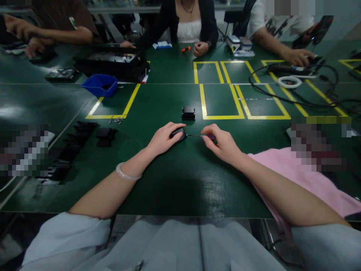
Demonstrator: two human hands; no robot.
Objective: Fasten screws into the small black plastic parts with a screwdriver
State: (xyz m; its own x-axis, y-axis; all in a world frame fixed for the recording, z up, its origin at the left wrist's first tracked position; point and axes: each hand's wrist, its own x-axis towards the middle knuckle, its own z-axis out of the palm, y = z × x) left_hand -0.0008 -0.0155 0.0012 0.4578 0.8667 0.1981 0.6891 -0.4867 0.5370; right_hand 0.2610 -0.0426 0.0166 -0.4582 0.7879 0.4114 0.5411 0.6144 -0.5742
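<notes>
My left hand (164, 137) is closed over a small black part (178, 133) and presses it against the green table (175, 180). My right hand (222, 143) pinches the dark handle of a thin screwdriver (197, 136), whose metal shaft points left into the black part. A second small black block (188, 113) sits on the table just beyond my hands. A pale bangle (127, 174) circles my left wrist.
Black parts (105, 136) lie in rows at the left, with small screws (116, 120) and a blue bin (100, 85) behind them. Yellow tape boxes (222, 101) mark the table. A pink cloth (304, 177) lies at right. Other people work across the table, beside cables (293, 81).
</notes>
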